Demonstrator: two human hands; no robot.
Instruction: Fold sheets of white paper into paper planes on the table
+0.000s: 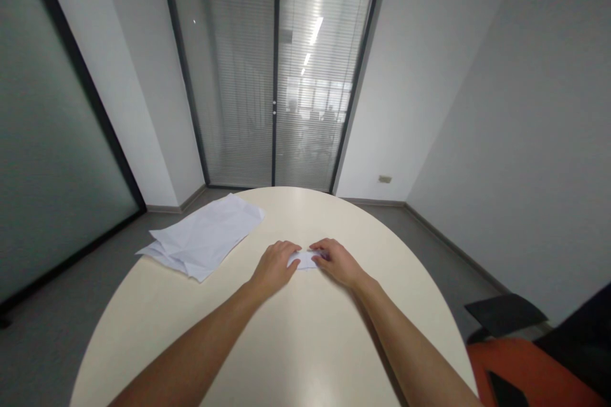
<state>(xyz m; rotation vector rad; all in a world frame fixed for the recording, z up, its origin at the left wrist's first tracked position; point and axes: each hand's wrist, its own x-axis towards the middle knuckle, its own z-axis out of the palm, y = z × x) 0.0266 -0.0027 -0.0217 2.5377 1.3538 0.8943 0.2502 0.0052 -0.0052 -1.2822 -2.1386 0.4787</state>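
Note:
A small folded piece of white paper [306,259] lies on the round cream table [286,350], between my two hands. My left hand [277,265] grips its left end, thumb at the near edge and fingers curled over the far side. At the other end, my right hand [338,262] holds the paper in much the same way. The middle of the paper shows between the thumbs; its ends are hidden under my fingers.
Several loose, creased white sheets [214,229] lie at the table's left, some overhanging its edge. An orange and black chair [529,362] stands at the right. Beyond the table are a glass partition with blinds [238,76] and white walls [405,63].

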